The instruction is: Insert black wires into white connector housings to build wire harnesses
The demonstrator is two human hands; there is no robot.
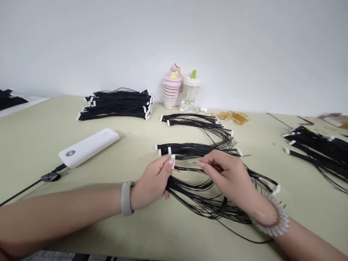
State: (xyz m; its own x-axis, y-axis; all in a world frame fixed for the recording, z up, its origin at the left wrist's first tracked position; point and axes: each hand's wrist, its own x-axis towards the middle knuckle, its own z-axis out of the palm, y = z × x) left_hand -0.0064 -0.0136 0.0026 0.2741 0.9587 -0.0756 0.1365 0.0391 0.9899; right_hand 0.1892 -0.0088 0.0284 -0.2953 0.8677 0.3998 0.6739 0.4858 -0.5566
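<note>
Above a pale-green table point(130, 235), the left hand point(150, 181) pinches a small white plastic connector point(173, 162), the right hand point(231, 177) a thin metal-tipped black wire point(193, 162), which looped black strands point(194, 197) beneath could snag and tug free.

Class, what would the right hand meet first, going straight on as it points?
The right hand would probably meet the white connector in the left hand, though depth is unclear.

Black wires point(178, 185), white connector point(173, 161), striped cup point(170, 95)
</note>
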